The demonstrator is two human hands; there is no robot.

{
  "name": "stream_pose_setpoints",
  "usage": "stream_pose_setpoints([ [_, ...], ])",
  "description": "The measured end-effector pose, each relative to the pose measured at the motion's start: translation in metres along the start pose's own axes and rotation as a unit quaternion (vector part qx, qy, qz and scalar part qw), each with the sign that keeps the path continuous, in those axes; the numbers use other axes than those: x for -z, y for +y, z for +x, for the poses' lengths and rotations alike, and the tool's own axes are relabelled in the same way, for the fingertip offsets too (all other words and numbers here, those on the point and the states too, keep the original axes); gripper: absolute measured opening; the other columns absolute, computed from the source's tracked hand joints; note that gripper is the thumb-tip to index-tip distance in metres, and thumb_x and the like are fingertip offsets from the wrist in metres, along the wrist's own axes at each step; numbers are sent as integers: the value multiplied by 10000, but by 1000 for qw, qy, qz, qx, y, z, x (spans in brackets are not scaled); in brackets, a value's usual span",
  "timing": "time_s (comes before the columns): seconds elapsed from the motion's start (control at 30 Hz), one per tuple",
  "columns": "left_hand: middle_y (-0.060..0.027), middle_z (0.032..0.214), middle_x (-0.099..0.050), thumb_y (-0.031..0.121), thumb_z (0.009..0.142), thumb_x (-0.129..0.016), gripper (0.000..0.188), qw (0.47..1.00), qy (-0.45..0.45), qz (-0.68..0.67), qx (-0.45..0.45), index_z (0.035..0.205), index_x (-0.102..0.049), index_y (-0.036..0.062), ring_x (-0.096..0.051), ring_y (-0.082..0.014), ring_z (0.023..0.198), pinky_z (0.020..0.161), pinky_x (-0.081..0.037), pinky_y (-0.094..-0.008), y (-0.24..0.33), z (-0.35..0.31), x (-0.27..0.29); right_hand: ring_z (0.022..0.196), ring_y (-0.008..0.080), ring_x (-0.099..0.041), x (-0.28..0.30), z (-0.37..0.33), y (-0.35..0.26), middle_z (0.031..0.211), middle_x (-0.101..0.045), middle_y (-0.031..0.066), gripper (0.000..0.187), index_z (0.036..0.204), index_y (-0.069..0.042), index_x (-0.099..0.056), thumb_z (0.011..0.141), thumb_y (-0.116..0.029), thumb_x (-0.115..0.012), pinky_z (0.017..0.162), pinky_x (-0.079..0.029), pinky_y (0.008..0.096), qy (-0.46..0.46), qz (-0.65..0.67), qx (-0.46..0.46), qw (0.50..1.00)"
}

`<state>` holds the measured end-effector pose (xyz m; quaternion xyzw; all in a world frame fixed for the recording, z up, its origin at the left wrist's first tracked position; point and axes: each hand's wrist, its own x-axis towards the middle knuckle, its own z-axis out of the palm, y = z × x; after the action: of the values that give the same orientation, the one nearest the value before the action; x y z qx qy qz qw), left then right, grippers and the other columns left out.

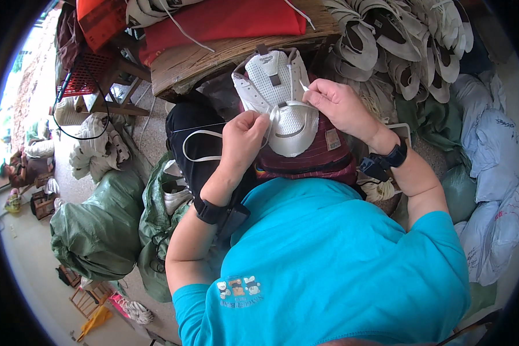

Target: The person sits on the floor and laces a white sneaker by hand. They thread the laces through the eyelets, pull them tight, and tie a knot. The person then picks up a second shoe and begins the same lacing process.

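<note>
A white shoe upper [292,130] with a mesh toe and tongue rests on a maroon striped bag [330,158] over my lap, toe towards me. A flat white shoelace [191,136] runs through the lowest eyelets and loops out past my left hand. My left hand [241,140], closed in a pinch, grips the lace at the shoe's left side. On the opposite side, my right hand [335,102] pinches the lace by the eyelet row, and a short white tip sticks up above its fingers. Exact finger contact is partly hidden.
Ahead is a wooden bench [184,68] with a red cloth [225,26] and a shoe. Many pale shoes [380,40] are heaped at the far right. Green sacks [101,222] stand on the left, white sacks [499,150] on the right. A red basket [86,74] sits at the far left.
</note>
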<state>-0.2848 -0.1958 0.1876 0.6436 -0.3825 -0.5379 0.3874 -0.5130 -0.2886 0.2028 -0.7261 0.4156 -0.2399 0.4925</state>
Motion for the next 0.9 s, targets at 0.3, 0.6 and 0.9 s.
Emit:
stream_pose_setpoints([
  [0.3,66,640,-543,222,953,-627,233,999,-5,-47,18,811,-674,43,-440,-12,535,482,-323,-196,9,-3,-3,856,49,-551,12,1,-22,880,-632,-23,207,988,-9,-648,1027,-184,-547,784,-473,230,-78,8,-80,994],
  [0.6,41,627,-553,193,948,-617,219,997,3,-71,11,805,-668,34,-464,-26,539,480,-336,-203,14,0,-6,844,55,-570,2,6,-1,888,-653,-9,225,957,1,-656,1020,-193,-560,791,-481,232,-66,37,-38,996],
  [0.9,8,625,-580,220,951,-616,280,997,39,-14,-67,792,-652,-7,-509,-57,551,507,-403,-229,-1,0,-14,699,40,-497,7,21,-1,699,-563,-50,270,781,-22,-628,977,-204,-595,621,-421,241,-141,27,-63,988],
])
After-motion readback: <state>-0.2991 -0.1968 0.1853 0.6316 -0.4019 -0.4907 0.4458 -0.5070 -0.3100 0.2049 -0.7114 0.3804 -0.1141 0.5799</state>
